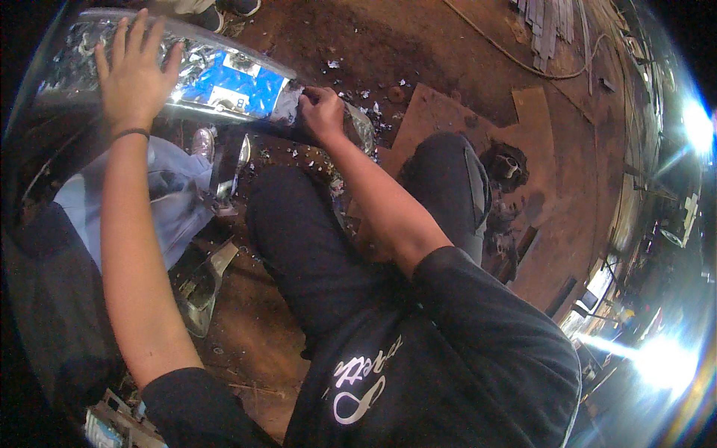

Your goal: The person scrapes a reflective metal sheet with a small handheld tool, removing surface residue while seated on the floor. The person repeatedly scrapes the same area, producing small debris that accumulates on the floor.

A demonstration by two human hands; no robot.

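A long, shiny chrome panel point(194, 46) with a curved edge, much like a vehicle bumper, lies across the upper left. Crinkled clear film and a blue and white printed sheet point(240, 84) cover part of its surface. My left hand point(139, 71) rests flat on the panel with its fingers spread. At the panel's right end my right hand point(323, 112) is closed in a pinch beside a greyish patch point(287, 103) next to the blue sheet. What the pinched fingers hold, if anything, is too small to make out.
Silvery scraps point(366, 95) litter the brown floor. Another person's light blue jeans point(160, 190) and shoe point(203, 142) are close on the left. A metal plate point(441, 119) lies at right, with a rope point(515, 63) and metal strips point(547, 30) farther off.
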